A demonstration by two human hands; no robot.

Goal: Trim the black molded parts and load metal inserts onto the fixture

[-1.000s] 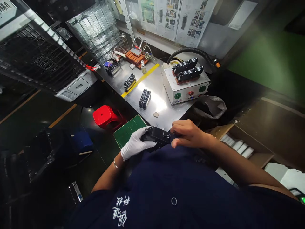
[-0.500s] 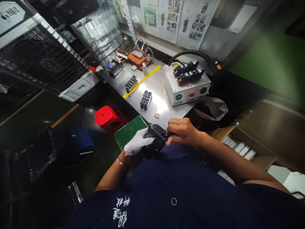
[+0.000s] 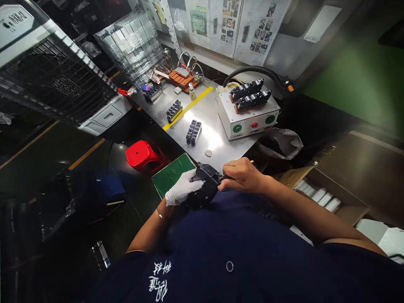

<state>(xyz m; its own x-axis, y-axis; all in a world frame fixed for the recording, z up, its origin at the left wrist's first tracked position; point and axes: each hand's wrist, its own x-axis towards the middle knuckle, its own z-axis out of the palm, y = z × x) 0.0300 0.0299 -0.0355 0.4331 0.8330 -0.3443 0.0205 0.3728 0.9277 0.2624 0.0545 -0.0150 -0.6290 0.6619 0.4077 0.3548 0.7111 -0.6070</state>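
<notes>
My left hand (image 3: 181, 187), in a white glove, is closed around a black plastic part (image 3: 205, 189) in front of my body. The part is blocky, with a raised section on top and small holes in its side. My bare right hand (image 3: 241, 174) is closed at the part's right edge. It grips a slim tool (image 3: 251, 162); a pale end shows above the knuckles and a dark end points at the part. The fingers hide most of the tool, so its kind is unclear. Below the left hand lies a green board (image 3: 172, 174).
The metal table (image 3: 217, 147) carries black ribbed parts (image 3: 193, 132), a small pale chip (image 3: 208, 153) and an orange fixture (image 3: 184, 79). Two black parts (image 3: 252, 99) rest on a white control box (image 3: 249, 124). A red stool (image 3: 139, 153) stands left; an open carton (image 3: 328, 185) is right.
My right hand has shifted slightly down and turned a little, with the slim tool's pale end showing more. The left hand and the black part stay almost in place.
</notes>
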